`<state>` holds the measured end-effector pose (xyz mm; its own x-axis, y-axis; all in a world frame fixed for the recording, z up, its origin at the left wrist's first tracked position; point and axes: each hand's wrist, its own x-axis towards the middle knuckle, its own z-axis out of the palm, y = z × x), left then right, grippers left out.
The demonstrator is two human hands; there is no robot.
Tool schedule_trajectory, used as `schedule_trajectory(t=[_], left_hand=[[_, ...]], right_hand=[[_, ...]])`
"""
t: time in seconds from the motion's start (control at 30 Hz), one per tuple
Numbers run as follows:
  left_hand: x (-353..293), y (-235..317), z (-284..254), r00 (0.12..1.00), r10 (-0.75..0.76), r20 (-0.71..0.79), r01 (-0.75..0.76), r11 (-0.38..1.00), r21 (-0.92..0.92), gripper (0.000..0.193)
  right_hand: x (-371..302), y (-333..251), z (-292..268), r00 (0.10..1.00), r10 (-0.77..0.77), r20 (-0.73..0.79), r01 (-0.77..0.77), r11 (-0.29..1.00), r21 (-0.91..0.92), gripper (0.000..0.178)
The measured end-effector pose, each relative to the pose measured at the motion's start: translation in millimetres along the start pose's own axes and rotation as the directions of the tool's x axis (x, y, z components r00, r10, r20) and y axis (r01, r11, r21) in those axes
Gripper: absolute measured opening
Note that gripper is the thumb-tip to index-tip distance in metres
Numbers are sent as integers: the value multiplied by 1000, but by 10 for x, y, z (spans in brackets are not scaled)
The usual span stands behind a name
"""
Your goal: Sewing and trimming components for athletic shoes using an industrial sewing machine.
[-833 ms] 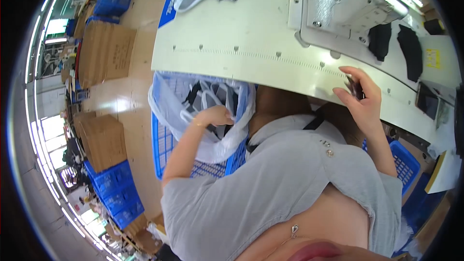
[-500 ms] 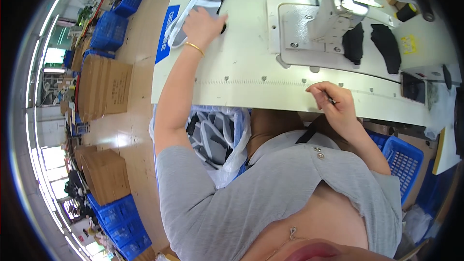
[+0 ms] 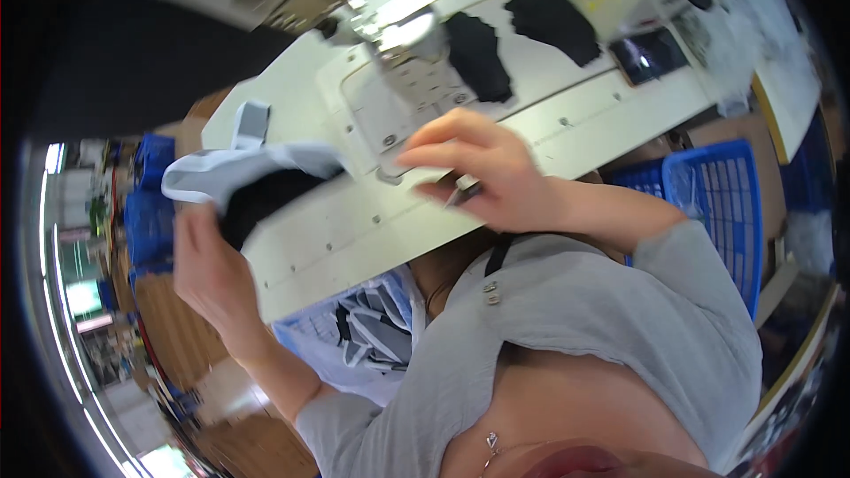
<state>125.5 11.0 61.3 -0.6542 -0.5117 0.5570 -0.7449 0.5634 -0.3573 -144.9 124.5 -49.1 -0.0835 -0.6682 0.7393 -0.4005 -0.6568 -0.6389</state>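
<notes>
My left hand (image 3: 211,270), smeared by motion, pinches the near left end of a grey and black fabric piece with white edging (image 3: 283,162). The piece is lifted at the table's left side, its black part hanging toward me. A small grey patch with a pale border (image 3: 252,126) shows behind it; whether it belongs to the same piece I cannot tell. My right hand (image 3: 491,164) hovers over the front edge of the sewing table (image 3: 372,252), curled around a small dark tool with a metal tip (image 3: 463,188). Its exact kind is blurred.
A sewing machine (image 3: 412,62) stands beyond my right hand. Two black cloth pieces (image 3: 478,57) lie to its right, near a dark-screened device (image 3: 651,55). Below the table is a lined container of grey pieces (image 3: 381,327). A blue basket (image 3: 717,204) stands at right, a cardboard box (image 3: 181,327) at left.
My left hand has drawn the fabric piece off the far left tabletop toward me. My right hand has risen, still around the small tool. The view has turned, so the table appears tilted.
</notes>
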Motion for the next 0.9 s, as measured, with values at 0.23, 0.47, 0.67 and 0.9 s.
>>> schedule_trajectory(t=[0.23,0.47,0.67,0.9], left_hand=[[-129,1134,68,993,110,30,-53,679,-732,18],[-95,1145,409,742,107,662,643,168,-747,24],[-91,1511,714,619,144,772,731,-463,-501,18],[-16,1710,643,809,12,588,588,-17,-809,14]], right_hand=[[-232,28,263,997,69,20,-68,996,-54,37],[-440,113,-208,899,373,228,-371,927,-52,27],[-579,215,-320,654,672,347,-756,595,274,21],[-247,957,-1188,997,78,-7,-61,720,-691,17]])
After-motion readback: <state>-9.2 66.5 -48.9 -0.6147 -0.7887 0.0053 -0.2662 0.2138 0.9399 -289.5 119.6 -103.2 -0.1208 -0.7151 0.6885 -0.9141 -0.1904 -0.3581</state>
